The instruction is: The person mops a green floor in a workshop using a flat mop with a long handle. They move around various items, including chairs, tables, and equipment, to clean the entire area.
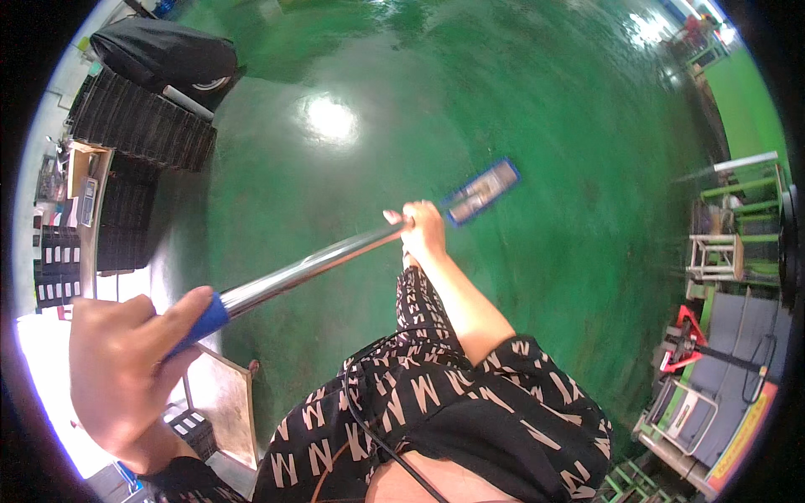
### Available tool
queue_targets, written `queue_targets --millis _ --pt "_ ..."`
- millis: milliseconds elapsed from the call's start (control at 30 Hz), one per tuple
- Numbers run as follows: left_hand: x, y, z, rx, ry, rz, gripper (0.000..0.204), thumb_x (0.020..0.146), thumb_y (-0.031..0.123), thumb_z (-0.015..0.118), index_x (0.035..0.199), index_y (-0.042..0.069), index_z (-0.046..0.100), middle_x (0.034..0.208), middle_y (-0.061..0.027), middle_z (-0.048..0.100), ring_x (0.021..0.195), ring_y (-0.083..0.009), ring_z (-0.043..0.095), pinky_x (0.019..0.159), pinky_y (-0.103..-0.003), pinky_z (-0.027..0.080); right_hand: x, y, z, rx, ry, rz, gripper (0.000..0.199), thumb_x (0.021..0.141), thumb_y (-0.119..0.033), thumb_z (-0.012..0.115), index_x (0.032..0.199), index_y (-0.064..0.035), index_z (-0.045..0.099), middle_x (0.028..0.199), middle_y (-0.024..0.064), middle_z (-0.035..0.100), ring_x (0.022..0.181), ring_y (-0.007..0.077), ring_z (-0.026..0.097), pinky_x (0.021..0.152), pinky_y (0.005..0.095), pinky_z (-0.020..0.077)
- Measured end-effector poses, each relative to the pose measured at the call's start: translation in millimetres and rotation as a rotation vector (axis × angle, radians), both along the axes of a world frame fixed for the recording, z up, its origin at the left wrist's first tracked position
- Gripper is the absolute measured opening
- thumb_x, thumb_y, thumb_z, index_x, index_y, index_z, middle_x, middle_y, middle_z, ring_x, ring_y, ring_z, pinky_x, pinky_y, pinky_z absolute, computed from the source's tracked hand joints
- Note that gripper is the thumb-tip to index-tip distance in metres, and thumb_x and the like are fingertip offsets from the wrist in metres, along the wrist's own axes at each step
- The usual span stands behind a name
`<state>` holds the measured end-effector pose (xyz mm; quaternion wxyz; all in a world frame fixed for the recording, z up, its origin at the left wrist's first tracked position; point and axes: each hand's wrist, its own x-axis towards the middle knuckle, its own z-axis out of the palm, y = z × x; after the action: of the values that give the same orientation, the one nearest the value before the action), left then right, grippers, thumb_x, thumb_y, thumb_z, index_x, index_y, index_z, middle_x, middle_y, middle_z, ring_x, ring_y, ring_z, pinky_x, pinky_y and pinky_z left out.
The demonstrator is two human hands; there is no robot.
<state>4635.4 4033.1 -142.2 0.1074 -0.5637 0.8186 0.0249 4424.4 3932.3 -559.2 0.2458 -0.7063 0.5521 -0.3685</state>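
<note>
A flat mop with a shiny metal pole (293, 267) slants across my front from lower left to upper right. Around the blue grip at its upper end, my left hand (126, 369) is closed, slightly smeared by motion. Farther down the pole, my right hand (423, 230) is wrapped round the metal. The mop's flat rectangular head (485, 191), blue-edged with a greyish top, lies on the green floor (335, 193) just beyond my right hand. My right hand hides part of the lower pole.
Stacked black crates (138, 121) line the left side, with a black-covered object (163, 52) behind them. A wooden board (222, 402) stands at lower left. On the right are a white stool (715, 256), a red-and-black tool (683, 344) and a metal-framed cart (688, 415).
</note>
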Motion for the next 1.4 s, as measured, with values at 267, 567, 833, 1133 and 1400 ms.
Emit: queue_targets --millis 267,567,833,1133,1400 --pt "56.8 -167.1 -19.0 0.058 0.054 -0.139 0.035 0.057 0.026 0.076 0.090 0.015 0.073 0.049 -0.0029 0.050 0.042 -0.0188 0.051 0.041 -0.034 0.034 -0.3 -14.9 -16.6 0.106 0.149 -0.004 0.024 0.068 -0.018 0.072 0.062 -0.0067 0.052 0.069 0.0095 0.059 0.072 0.0287 0.056 0.070 0.0420 0.0392" --pt "109.7 -270.6 -9.8 0.014 -0.133 0.050 0.033 0.060 0.029 0.075 0.092 0.019 0.072 0.054 -0.0020 0.050 0.048 -0.0197 0.051 0.048 -0.035 0.036 88.6 -160.6 -1.4 0.022 0.097 -0.101 0.038 0.074 -0.022 0.072 0.053 -0.0093 0.043 0.059 0.0059 0.044 0.064 0.0281 0.047 0.067 0.0381 0.0341" --pt "208.7 -406.2 -12.1 -0.189 -0.305 0.167 0.040 0.062 0.020 0.073 0.102 0.018 0.069 0.058 -0.0038 0.045 0.054 -0.0226 0.050 0.053 -0.037 0.036 252.0 -412.6 -23.7 -0.199 -0.059 -0.123 0.036 0.072 -0.017 0.073 0.057 -0.0086 0.042 0.063 0.0071 0.047 0.064 0.0290 0.048 0.068 0.0400 0.0365" --pt "292.2 -568.0 -111.6 0.015 -0.433 0.128 0.039 0.084 0.011 0.054 0.123 0.007 0.056 0.072 -0.0065 0.057 0.058 -0.0188 0.062 0.050 -0.029 0.049 372.5 -698.3 -123.5 -0.116 0.062 -0.091 0.040 0.068 -0.024 0.080 0.096 -0.0058 0.058 0.094 0.0170 0.059 0.097 0.0327 0.059 0.103 0.0449 0.0363" --pt "330.4 -597.7 -160.4 0.260 -0.204 0.358 0.044 0.082 0.016 0.060 0.123 0.000 0.052 0.070 -0.0155 0.062 0.054 -0.0255 0.063 0.049 -0.036 0.051 458.3 -756.1 -138.8 0.307 0.042 0.256 0.072 0.062 -0.039 0.084 0.121 -0.0084 0.055 0.141 0.0399 0.019 0.113 0.0400 0.054 0.095 0.0403 0.0469"
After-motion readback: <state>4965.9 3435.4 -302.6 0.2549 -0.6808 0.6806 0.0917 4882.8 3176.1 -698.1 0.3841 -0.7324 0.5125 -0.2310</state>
